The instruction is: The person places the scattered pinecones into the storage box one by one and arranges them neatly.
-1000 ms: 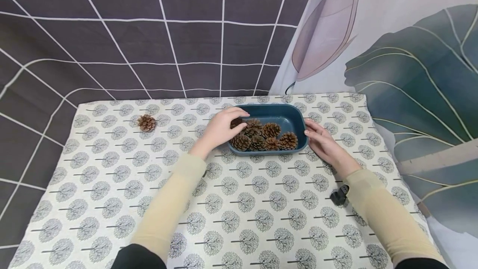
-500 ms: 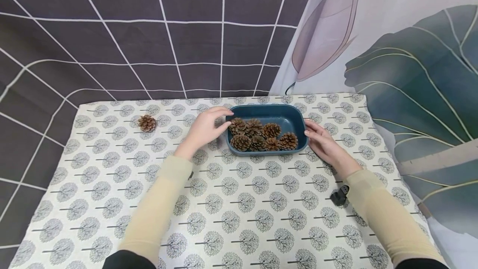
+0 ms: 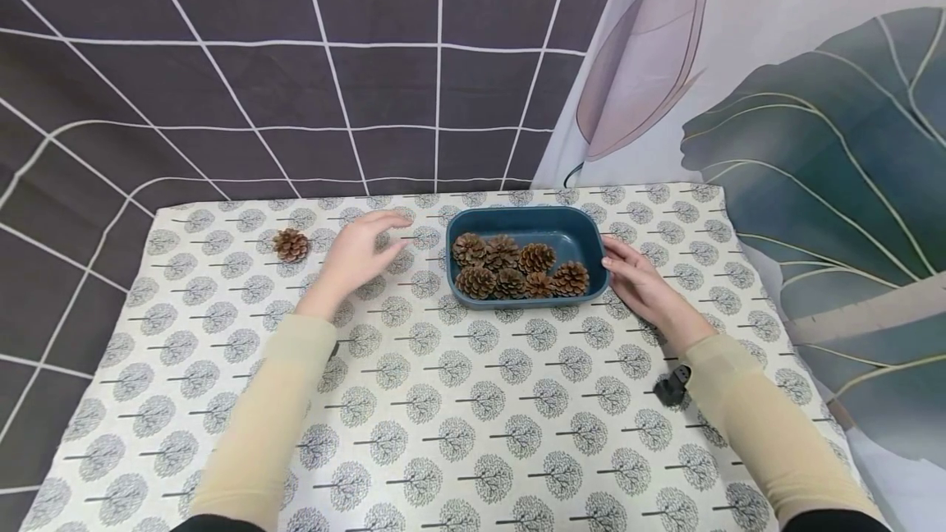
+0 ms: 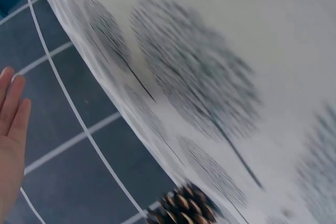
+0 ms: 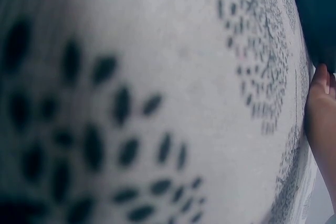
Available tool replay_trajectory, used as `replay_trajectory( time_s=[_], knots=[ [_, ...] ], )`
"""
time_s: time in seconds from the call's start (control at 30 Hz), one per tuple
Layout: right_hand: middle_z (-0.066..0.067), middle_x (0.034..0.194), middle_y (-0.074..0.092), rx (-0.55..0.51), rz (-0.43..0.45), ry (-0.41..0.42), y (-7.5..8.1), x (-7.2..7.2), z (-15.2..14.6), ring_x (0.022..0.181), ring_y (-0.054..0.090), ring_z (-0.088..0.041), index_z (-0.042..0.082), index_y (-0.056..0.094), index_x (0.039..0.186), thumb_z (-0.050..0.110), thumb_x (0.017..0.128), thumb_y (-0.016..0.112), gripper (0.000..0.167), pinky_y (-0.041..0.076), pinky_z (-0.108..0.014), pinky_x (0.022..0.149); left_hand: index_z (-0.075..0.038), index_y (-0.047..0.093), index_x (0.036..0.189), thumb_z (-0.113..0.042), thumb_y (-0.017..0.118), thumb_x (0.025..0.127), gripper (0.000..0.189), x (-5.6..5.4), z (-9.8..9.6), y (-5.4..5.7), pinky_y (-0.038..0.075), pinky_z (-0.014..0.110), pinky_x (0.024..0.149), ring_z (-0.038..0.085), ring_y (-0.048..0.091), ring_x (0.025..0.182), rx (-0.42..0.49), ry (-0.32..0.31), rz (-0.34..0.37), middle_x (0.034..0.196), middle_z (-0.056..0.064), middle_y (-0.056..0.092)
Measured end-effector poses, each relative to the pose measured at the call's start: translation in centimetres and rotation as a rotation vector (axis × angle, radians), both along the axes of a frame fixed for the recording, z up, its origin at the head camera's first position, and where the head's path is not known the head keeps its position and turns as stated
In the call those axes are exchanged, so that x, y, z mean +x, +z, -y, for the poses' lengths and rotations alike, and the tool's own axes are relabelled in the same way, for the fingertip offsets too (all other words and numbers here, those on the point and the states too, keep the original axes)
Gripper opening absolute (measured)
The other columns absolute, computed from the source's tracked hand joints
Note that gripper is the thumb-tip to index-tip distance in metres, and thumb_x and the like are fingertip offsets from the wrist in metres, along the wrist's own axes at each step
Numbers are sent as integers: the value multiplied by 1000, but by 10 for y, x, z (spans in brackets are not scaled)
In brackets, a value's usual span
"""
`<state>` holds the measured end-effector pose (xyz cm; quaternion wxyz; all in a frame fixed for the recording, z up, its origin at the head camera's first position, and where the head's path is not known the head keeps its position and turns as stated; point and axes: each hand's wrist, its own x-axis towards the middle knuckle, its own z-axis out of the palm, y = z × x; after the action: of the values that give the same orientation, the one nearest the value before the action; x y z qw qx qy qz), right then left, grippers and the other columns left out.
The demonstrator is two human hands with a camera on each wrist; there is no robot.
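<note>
A dark blue oblong container (image 3: 571,246) stands on the patterned cloth, with several brown pine cones (image 3: 510,282) gathered in its left and front part. Against its right wall rest the fingers of my right hand (image 3: 641,284); the right wrist view catches the container's side (image 5: 319,14) touched by the fingertips. My left hand (image 3: 357,254) is over the cloth between the container and a lone pine cone (image 3: 291,245), its fingers loosely spread and holding nothing. In the left wrist view that single cone (image 4: 181,208) shows at the bottom edge.
White cloth with a tree print (image 3: 473,433) covers the table. A dark grid-patterned backdrop (image 3: 384,89) hangs behind it, and a leaf-print curtain (image 3: 828,146) is at the right. A small black device (image 3: 671,387) sits at my right wrist.
My left hand has come out from over the container's left end and moved left across the cloth, towards the lone pine cone. The right hand has stayed at the container's right side.
</note>
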<state>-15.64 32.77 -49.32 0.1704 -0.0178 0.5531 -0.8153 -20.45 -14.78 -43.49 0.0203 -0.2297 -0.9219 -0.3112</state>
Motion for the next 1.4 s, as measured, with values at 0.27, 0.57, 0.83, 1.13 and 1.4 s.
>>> replay_trajectory(
  time_s=[0.27,0.57,0.83,1.13,1.4],
  knots=[
    [8,136,68,34,10,-11,-1,0,0,121,66,-6,21,61,136,0,107,54,37,53,-15,109,-4,69,135,-17,73,101,37,9,33,0,41,60,125,44,59,138,-25,81,-24,146,21,65],
    [6,137,66,25,11,-6,0,-1,0,122,65,-7,21,61,137,-2,107,53,38,53,-16,109,-2,71,130,-6,77,94,37,14,64,-8,45,61,121,43,60,136,1,157,-99,142,21,67],
    [6,138,67,17,-5,3,-1,-1,0,122,66,-7,20,61,139,-2,107,53,39,53,-16,109,1,67,135,-10,80,94,44,17,87,-10,41,64,122,47,57,138,-27,235,-78,146,23,64],
    [5,139,66,20,-19,6,-3,-2,-1,123,65,-8,20,60,139,-2,107,52,39,53,-17,109,3,61,142,-12,81,93,55,18,111,-5,34,68,125,52,49,144,-35,270,-24,153,26,57],
    [6,140,64,33,-11,2,-2,-2,-1,125,64,-7,19,59,141,-2,107,53,40,52,-16,110,1,61,144,-15,83,91,59,18,124,-5,33,71,123,52,47,146,-83,303,21,157,24,54]
  ],
)
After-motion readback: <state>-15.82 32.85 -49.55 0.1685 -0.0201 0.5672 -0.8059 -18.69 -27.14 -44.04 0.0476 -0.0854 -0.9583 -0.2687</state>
